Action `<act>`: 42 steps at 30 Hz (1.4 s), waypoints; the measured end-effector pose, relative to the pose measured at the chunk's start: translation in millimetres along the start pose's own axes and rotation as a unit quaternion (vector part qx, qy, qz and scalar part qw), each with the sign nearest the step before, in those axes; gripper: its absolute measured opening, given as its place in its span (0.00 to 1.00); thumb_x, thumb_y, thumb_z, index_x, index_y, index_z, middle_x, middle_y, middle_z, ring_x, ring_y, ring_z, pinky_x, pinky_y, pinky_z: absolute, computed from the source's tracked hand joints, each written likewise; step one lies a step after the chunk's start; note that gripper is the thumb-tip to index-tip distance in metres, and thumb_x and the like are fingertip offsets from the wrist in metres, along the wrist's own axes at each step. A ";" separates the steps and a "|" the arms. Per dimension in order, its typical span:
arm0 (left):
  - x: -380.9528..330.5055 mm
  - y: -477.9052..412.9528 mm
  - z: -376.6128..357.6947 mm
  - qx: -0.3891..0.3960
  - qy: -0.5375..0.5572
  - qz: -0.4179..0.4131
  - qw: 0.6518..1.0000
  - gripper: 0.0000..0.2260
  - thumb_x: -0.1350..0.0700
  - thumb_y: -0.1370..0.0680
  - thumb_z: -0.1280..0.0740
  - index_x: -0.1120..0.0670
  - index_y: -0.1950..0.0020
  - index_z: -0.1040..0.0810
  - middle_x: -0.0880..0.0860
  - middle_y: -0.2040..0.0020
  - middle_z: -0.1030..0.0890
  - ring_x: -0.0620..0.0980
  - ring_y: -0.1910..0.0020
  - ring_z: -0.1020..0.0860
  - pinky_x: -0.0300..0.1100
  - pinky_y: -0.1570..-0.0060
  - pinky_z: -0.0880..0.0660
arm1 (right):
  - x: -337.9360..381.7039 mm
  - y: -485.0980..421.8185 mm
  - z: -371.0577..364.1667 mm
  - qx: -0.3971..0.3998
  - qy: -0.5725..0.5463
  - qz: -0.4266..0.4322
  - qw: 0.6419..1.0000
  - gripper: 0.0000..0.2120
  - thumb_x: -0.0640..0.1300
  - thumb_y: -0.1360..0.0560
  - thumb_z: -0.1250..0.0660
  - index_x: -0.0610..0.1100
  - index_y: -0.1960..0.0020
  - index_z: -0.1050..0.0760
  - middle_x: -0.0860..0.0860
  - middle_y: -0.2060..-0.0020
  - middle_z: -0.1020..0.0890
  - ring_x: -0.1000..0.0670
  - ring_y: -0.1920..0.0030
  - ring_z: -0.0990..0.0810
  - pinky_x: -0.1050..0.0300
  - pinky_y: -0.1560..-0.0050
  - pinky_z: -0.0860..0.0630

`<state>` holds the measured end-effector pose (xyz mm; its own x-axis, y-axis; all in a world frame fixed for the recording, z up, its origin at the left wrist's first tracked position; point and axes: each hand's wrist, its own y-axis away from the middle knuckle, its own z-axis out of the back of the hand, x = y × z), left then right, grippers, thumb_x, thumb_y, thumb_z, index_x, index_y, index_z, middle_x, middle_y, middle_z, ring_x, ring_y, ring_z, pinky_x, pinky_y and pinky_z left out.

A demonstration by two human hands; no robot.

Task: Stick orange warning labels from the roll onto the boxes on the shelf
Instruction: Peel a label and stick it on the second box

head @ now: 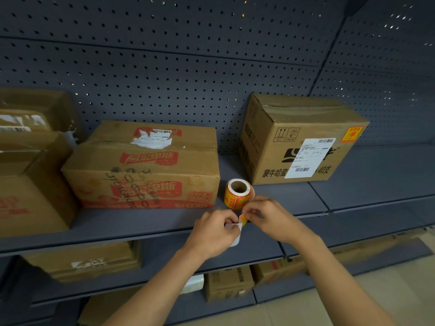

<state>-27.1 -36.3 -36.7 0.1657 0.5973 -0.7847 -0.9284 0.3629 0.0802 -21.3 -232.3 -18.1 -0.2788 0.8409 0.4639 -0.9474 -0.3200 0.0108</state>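
The right hand (270,220) pinches a half-peeled orange label (243,218). The left hand (213,234) grips the white backing (235,241) just beside it. The roll (237,194) stands on end on the shelf (141,222), just far of both hands, between two boxes.

The middle box (146,170) lies far-left of the label, nearer the left hand, and seems to carry no orange label. It has red print, probably "阿尔卑斯", and pen scrawl.

The right box (299,142) reads "蒙牛哈蜜…40支". It carries a barcoded slip (308,157) and an orange sticker (352,134).
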 end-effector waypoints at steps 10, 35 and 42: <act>2.9 2.5 1.7 -0.042 0.012 0.003 0.999 0.08 0.42 0.25 0.34 0.43 0.53 0.17 0.38 0.57 0.16 0.43 0.52 0.19 0.55 0.42 0.25 | 7.3 -4.3 -4.4 -0.011 -0.060 0.001 0.998 0.05 0.41 0.22 0.33 0.48 0.49 0.20 0.53 0.51 0.23 0.55 0.51 0.22 0.58 0.47 0.24; 15.4 3.4 0.8 -0.048 0.176 -0.012 0.983 0.06 0.57 0.22 0.29 0.51 0.58 0.14 0.50 0.61 0.16 0.41 0.62 0.22 0.38 0.60 0.28 | 19.5 8.4 -12.7 -0.034 -0.208 -0.030 0.977 0.03 0.45 0.22 0.30 0.49 0.51 0.18 0.54 0.57 0.15 0.54 0.54 0.17 0.58 0.50 0.22; 20.4 2.9 1.3 -0.029 0.181 -0.022 0.983 0.05 0.57 0.21 0.30 0.53 0.54 0.14 0.52 0.59 0.15 0.43 0.60 0.22 0.41 0.57 0.27 | 17.5 10.1 -13.2 -0.023 -0.216 -0.033 0.976 0.04 0.44 0.22 0.30 0.50 0.49 0.17 0.54 0.55 0.15 0.55 0.51 0.17 0.54 0.45 0.20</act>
<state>-26.0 -22.1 -51.7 0.0857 0.2852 -0.9546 -0.9420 0.3352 0.0156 -37.9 -215.0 -21.6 -0.1339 0.5940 0.7933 -0.9697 -0.2435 0.0186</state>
